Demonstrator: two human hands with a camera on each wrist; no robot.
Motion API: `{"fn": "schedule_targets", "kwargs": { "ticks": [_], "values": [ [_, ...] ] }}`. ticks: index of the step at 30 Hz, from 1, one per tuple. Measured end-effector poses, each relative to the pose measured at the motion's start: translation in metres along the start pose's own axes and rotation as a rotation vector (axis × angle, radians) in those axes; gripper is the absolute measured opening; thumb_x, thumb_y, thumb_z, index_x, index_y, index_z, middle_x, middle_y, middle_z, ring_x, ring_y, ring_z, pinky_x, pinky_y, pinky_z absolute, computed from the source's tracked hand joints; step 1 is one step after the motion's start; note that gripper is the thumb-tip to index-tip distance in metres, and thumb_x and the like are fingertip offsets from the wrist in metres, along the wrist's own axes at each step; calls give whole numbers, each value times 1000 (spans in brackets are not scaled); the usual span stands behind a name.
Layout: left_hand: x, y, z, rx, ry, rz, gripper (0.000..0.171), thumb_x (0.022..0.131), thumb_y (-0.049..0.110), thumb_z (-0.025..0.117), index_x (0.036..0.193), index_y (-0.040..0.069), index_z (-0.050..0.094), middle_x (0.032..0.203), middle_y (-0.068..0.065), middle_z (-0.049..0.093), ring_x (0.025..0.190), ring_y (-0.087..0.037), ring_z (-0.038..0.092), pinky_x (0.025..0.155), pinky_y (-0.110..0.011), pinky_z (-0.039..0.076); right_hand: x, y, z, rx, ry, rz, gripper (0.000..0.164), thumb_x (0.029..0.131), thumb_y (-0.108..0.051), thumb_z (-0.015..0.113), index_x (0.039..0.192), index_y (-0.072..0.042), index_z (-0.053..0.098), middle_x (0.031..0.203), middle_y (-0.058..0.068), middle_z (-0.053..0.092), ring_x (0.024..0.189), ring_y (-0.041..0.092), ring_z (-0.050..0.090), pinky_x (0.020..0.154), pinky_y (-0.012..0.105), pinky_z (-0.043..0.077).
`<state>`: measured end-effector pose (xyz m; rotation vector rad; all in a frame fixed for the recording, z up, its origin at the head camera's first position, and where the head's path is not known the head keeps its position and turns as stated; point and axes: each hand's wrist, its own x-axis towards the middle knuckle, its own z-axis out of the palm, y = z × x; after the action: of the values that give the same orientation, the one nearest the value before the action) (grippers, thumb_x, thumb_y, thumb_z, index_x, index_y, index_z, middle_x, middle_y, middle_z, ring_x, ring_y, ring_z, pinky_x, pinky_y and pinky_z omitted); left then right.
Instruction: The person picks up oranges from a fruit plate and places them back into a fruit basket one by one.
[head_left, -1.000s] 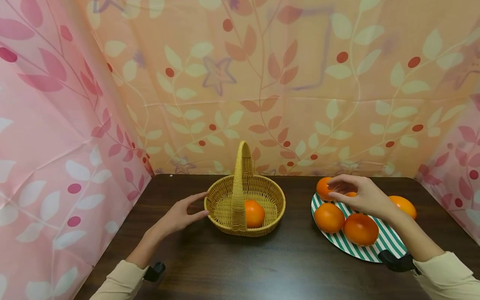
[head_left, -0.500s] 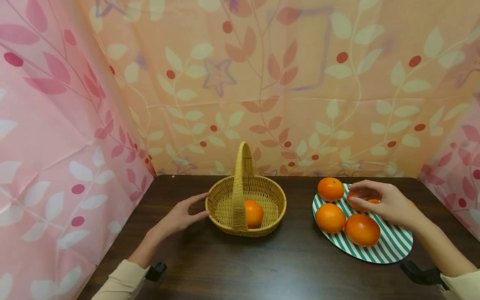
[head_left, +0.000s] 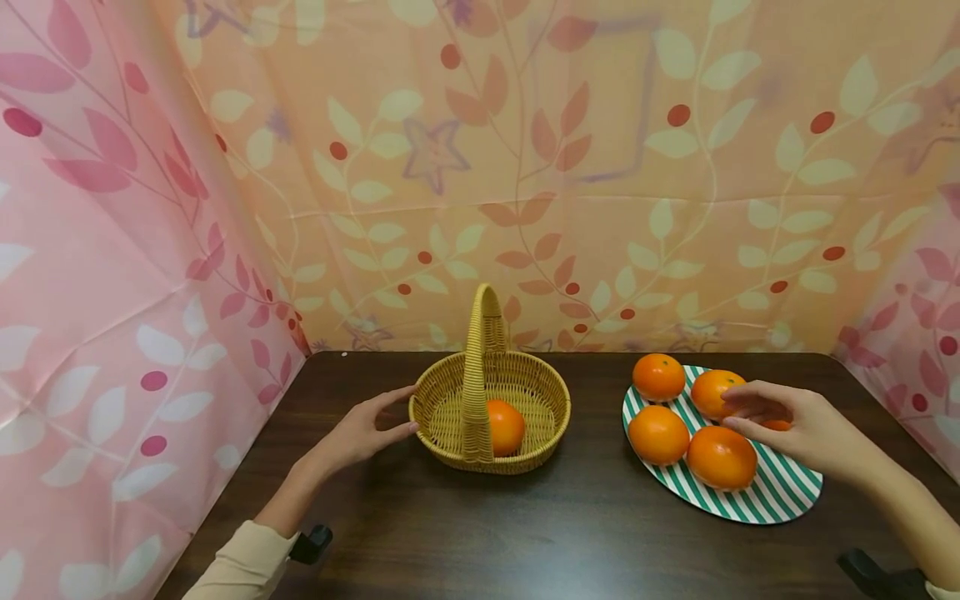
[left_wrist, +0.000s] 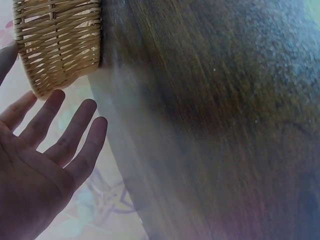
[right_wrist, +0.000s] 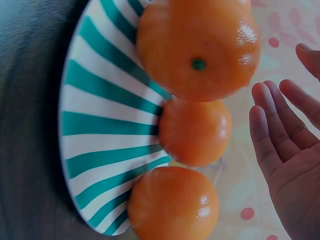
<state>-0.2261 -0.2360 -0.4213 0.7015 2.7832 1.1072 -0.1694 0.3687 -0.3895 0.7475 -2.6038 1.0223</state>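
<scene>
My left hand (head_left: 367,427) rests at the left rim of a yellow wicker basket (head_left: 540,450) with a tall arched handle. Its fingers are spread and fairly straight in the left wrist view, their tips at the basket's side. One orange (head_left: 507,428) sits inside the basket. Over a green-and-white striped plate (head_left: 787,497), my right hand (head_left: 798,427) hovers with nothing in it. Several oranges lie on the plate; the back middle orange (head_left: 708,393) is nearest the right fingertips. Another orange (head_left: 777,425) is mostly hidden behind that hand.
Both basket and plate stand on a dark wooden table (head_left: 480,533). Patterned cloth (head_left: 525,167) hangs behind it and at both sides. A black wrist device (head_left: 311,544) is strapped to the left wrist, and another sits on the right.
My right hand has moved right and slightly toward me over the plate, uncovering the back oranges. The left hand stays at the basket rim.
</scene>
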Motion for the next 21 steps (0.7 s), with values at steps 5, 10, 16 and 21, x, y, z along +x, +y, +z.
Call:
{"fn": "schedule_targets", "kwargs": {
  "ticks": [5,10,16,21],
  "values": [
    [0,-1,1,-2,0,8,67,97,35,73,152,6,48,150,-14,50,130,-43,50,101,-58,44,-8,1,2,-5,-10,-18,39,83,-1,83,120,-6,68,100,2,71,85,9,66,75,15,52],
    [0,-2,1,5,4,8,67,96,35,73,152,7,48,150,-14,49,131,-44,49,101,-59,43,-15,2,6,26,-43,-1,48,82,-2,84,126,-5,64,108,2,69,94,11,65,76,18,53],
    [0,-1,0,4,5,-1,68,96,37,72,153,9,47,151,-13,49,134,-42,45,102,-60,42,-24,6,8,27,-108,14,60,82,-2,84,136,-3,57,121,3,64,103,8,62,83,18,51],
    [0,-1,1,1,0,5,68,97,36,72,153,8,47,151,-14,48,134,-43,46,102,-59,42,-29,8,10,18,-163,56,65,85,-6,82,143,-7,52,131,4,58,107,9,60,83,24,52]
  ]
}}
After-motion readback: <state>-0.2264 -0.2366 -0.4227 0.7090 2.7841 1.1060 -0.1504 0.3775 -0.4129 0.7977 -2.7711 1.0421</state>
